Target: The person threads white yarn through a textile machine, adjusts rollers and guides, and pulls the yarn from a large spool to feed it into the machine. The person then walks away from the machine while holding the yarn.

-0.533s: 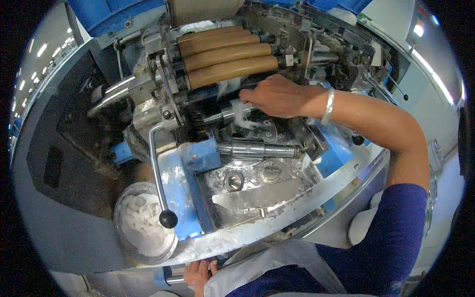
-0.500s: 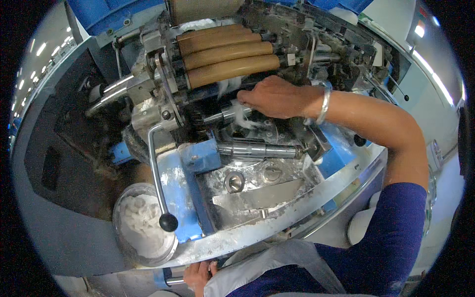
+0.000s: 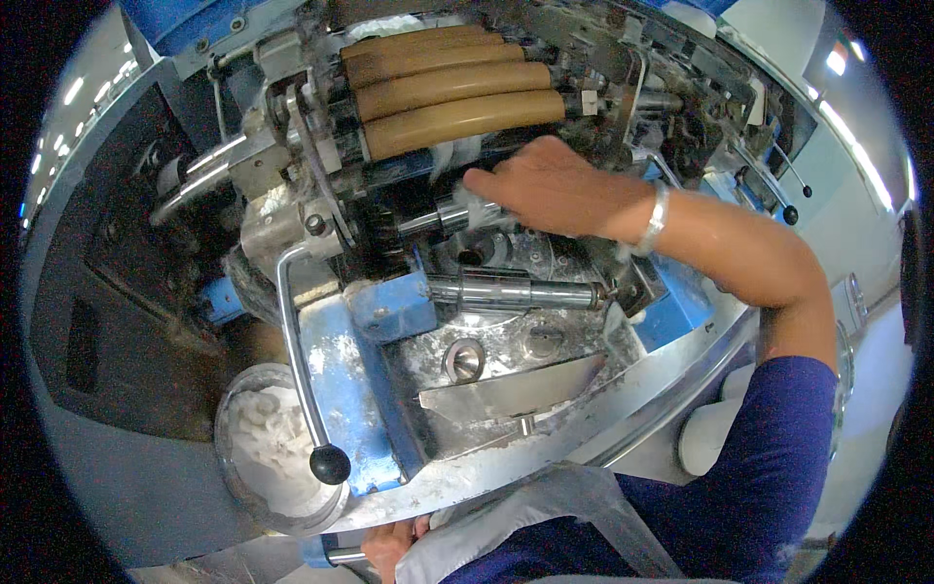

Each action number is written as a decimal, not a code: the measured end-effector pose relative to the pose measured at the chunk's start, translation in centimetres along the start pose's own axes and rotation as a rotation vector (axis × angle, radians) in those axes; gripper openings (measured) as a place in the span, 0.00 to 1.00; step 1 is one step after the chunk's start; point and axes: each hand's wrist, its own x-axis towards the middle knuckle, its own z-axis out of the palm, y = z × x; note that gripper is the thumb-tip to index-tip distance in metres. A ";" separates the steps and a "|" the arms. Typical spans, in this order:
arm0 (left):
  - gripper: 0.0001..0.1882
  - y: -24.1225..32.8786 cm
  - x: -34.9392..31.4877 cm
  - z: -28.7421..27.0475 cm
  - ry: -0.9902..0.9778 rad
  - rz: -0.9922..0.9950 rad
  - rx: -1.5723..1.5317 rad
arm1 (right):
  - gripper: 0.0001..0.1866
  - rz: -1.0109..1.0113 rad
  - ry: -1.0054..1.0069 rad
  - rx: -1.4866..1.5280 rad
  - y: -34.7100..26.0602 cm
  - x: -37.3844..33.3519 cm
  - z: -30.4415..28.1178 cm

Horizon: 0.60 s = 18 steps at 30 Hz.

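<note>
My right hand (image 3: 559,190), with a pale bangle on its wrist, reaches over the machine just below the tan rollers (image 3: 462,119). Its fingers are closed on a wisp of white fibre (image 3: 474,210), beside a shiny metal roller (image 3: 449,216). Another strip of white fibre (image 3: 453,156) hangs under the lowest tan roller. Down at the bottom edge, my left hand (image 3: 389,547) is closed around the end of a short metal bar (image 3: 345,555); the grey apron covers part of it.
A bent lever with a black knob (image 3: 330,464) rises beside a round clear tub (image 3: 277,457) of white fibre. A thicker steel roller (image 3: 525,290) lies above a metal plate (image 3: 511,387) and a metal funnel ring (image 3: 464,360). Blue brackets (image 3: 394,307) flank the tray.
My right hand stays at the same metal roller, its wrist shifted slightly right and down. Less of the trailing fibre shows beneath it. The view has tilted a little; the left hand keeps its place.
</note>
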 end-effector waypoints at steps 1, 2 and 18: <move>0.18 0.0 -0.2 0.1 0.002 0.001 -0.019 | 0.19 0.011 -0.084 0.002 0.0 -0.2 0.2; 0.18 0.0 -0.2 0.2 0.041 0.000 -0.007 | 0.19 0.000 -0.105 -0.038 0.3 -0.3 0.6; 0.11 1.2 1.8 -0.6 0.314 0.117 0.019 | 0.12 0.499 0.376 0.124 4.6 -13.0 -5.6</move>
